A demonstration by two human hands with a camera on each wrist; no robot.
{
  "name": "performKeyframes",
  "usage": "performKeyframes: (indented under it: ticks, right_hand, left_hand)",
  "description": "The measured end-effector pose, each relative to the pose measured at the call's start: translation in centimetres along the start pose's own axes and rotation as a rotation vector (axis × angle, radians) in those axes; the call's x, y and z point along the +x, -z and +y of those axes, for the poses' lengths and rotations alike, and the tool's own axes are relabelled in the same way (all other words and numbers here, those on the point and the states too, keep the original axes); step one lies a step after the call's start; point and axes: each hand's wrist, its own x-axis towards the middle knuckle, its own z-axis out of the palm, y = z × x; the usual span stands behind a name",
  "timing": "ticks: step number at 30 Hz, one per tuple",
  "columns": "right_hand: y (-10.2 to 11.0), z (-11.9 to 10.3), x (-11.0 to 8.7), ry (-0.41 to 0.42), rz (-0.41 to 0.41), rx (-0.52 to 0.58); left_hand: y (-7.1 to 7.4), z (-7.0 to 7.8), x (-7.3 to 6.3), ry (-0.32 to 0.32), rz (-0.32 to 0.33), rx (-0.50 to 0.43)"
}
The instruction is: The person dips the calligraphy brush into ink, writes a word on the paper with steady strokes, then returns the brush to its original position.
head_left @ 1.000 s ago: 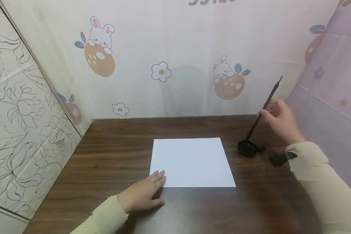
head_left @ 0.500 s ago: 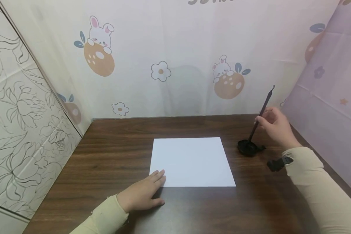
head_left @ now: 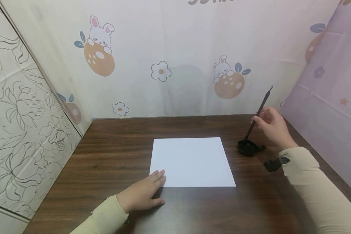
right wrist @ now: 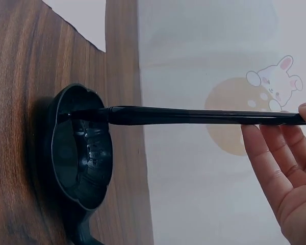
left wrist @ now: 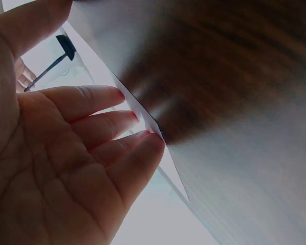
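Observation:
My right hand [head_left: 272, 126] pinches a dark writing brush [head_left: 261, 105] by its shaft, between thumb and fingertips. The brush leans to the right, its tip down in a black ink dish [head_left: 248, 149]. In the right wrist view the brush [right wrist: 178, 116] touches the inner wall of the scalloped dish [right wrist: 66, 168], where dark liquid glistens. My left hand [head_left: 141, 193] lies with fingers straight, fingertips on the lower left corner of a blank white sheet of paper [head_left: 190, 162]. The left wrist view shows its palm [left wrist: 56, 168] and the paper's edge under the fingertips.
The brown wooden table [head_left: 114, 152] ends at a patterned cloth [head_left: 187, 87] behind. A purple-tinted cloth [head_left: 330, 107] hangs at the right, and a flower-drawn panel [head_left: 23, 107] stands at the left. A small black device [head_left: 276, 163] sits at my right wrist.
My right hand has come down and slightly left, lowering the brush into the dish, and its tip has shifted to the dish's left rim side. The left hand and paper stay put.

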Motion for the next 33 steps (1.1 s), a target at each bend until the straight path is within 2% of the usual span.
performKeyframes:
  ticks: [6,12,21,27,33]
  right_hand:
    - [-0.2,-0.1,0.1,0.020,-0.004,0.043]
    - [-0.1,0.2,0.3,0.001,0.020,0.069]
    - [0.6,-0.6,0.6,0.012,0.059,0.193]
    - [1.0,-2.1,0.8,0.005,0.085,0.244]
    - [0.2,-4.6,1.3,0.083,0.091,0.358]
  left_hand:
    - [-0.1,-0.1,0.0,0.006,-0.007,0.008]
    - [-0.2,-0.2,0.1,0.010,-0.009,0.014]
    - [-0.2,-0.3,0.1,0.008,-0.006,0.007]
    - [-0.2,-0.3,0.1,0.008,-0.010,0.005]
    - [-0.3,-0.3,0.1,0.008,-0.008,0.007]
